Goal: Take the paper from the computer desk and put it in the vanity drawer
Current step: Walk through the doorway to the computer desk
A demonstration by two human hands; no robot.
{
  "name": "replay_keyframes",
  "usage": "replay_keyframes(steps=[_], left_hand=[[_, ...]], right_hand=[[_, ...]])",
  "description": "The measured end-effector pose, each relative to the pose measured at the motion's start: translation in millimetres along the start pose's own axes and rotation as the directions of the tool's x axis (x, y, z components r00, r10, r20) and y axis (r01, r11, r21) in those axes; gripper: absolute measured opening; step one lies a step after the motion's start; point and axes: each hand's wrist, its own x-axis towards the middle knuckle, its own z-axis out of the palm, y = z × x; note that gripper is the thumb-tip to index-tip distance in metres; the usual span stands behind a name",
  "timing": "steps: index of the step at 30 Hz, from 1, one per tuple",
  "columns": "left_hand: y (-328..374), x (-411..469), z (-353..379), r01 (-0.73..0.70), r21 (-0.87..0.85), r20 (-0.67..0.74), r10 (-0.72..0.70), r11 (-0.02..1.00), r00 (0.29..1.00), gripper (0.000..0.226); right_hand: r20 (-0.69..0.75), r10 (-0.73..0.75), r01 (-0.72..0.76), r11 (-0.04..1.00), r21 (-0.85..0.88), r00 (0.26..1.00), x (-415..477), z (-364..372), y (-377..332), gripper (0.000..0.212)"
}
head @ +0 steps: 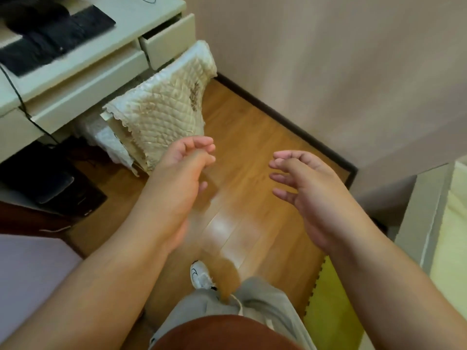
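Note:
The cream computer desk [83, 69] fills the upper left, with a black keyboard [53, 39] on top and a small drawer [169, 41] at its right end pulled slightly out. No paper shows anywhere in view. My left hand [182, 178] hovers over the wooden floor just below a quilted chair seat, fingers loosely curled and holding nothing. My right hand [300, 188] floats to its right, fingers spread, holding nothing. The picture is motion-blurred.
A chair with a quilted cream cushion [166, 109] is tucked under the desk. A dark computer case [50, 183] sits on the floor at left. A pink wall [353, 72] and dark baseboard close the right side. A yellow mat [333, 306] lies lower right; my shoe [199, 274] is below.

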Motion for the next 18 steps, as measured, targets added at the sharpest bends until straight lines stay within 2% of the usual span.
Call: replay_keyframes(steps=[5, 8, 15, 18], left_hand=[[21.4, 22.9, -16.3, 0.0, -0.075, -0.17, -0.012, 0.997, 0.985, 0.024], [29.4, 36.6, -22.4, -0.022, -0.099, -0.277, -0.006, 0.995, 0.961, 0.026], [55.4, 85.9, -1.9, -0.103, -0.127, -0.521, 0.022, 0.987, 0.853, 0.027], [71.4, 103.0, 18.9, -0.141, -0.165, -0.586, 0.018, 0.976, 0.81, 0.027]], right_hand=[[0.174, -0.017, 0.026, 0.998, -0.048, 0.985, 46.3, 34.5, -33.2, 0.014], [0.306, -0.023, 0.046, 0.997, -0.068, 0.952, 77.8, 60.6, -50.5, 0.014], [0.608, -0.018, 0.121, 0.984, -0.129, 0.794, 163.4, 95.0, -96.3, 0.019], [0.682, -0.007, 0.16, 0.974, -0.162, 0.731, 196.3, 97.6, -126.8, 0.016]])
